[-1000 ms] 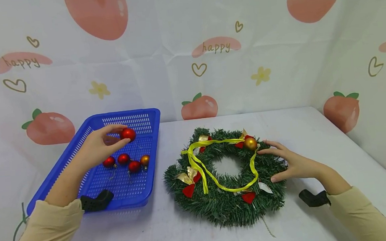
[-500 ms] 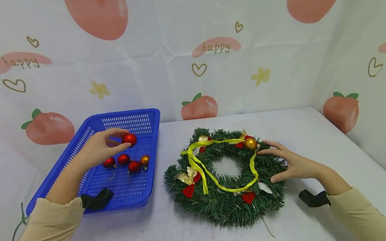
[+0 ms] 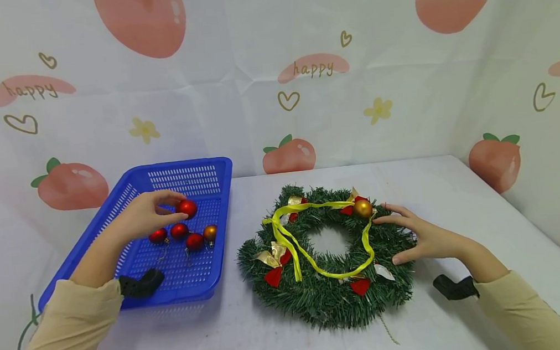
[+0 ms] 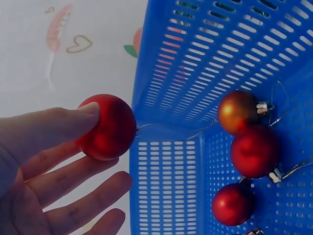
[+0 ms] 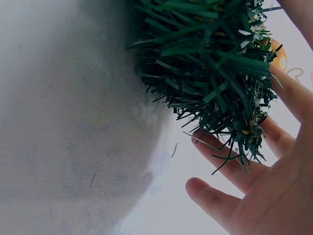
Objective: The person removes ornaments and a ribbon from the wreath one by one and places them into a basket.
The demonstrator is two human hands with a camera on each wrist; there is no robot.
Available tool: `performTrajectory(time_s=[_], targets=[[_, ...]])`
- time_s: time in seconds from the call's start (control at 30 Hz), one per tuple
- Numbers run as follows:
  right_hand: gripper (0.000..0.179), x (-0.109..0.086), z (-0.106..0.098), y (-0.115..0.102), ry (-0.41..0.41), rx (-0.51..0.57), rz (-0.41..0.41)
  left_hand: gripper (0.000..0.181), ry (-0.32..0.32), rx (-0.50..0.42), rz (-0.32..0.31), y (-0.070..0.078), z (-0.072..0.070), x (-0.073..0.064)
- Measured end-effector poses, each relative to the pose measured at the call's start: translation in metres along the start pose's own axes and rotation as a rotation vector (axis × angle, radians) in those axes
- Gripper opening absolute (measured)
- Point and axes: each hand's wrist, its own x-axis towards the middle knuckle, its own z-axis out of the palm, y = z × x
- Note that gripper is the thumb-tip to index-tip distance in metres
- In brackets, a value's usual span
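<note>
Over the blue basket [image 3: 182, 178], my left hand [image 3: 138, 216] pinches a red Christmas ball [image 4: 108, 129] between thumb and fingers. A thin silver loop trails from the ball's cap toward the basket in the left wrist view. More red balls [image 3: 195, 242] and a gold ball [image 3: 210, 233] lie in the basket, their loops showing. A green wreath [image 3: 331, 304] lies flat on the table. My right hand [image 3: 428, 238] rests at its right edge, fingers spread against the needles [image 5: 210, 83]. Near those fingertips sits another gold ball [image 3: 363, 208] on the wreath.
A yellow ribbon [image 3: 367, 239] loops loosely over the wreath. Red and gold bows [image 3: 273, 277] decorate it, and a thin cord [image 3: 387, 329] sticks out at its front. Behind the white table [image 3: 275, 348] hangs a printed cloth [image 3: 232, 90].
My left hand has lowered a little toward the basket floor with the red Christmas ball in its fingers. The right hand and the wreath have stayed put.
</note>
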Motion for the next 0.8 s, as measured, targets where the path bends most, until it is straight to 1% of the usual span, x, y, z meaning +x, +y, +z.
performTrajectory(time_s=[0.17,0.4,0.7,0.8], targets=[[0.073,0.0,0.0,0.0,0.0,0.001,0.0,0.043,-0.028,0.012,-0.005,-0.002,-0.001,0.002],[0.073,0.0,-0.001,-0.002,0.0,-0.001,-0.001,0.044,-0.069,0.026,-0.003,-0.008,0.0,0.007],[0.072,0.0,0.0,-0.002,-0.004,0.001,0.013,0.044,-0.108,0.038,-0.026,-0.012,0.003,0.014],[0.072,0.0,0.0,-0.002,-0.006,0.0,0.017,0.045,-0.122,0.06,-0.017,-0.012,0.004,0.016]])
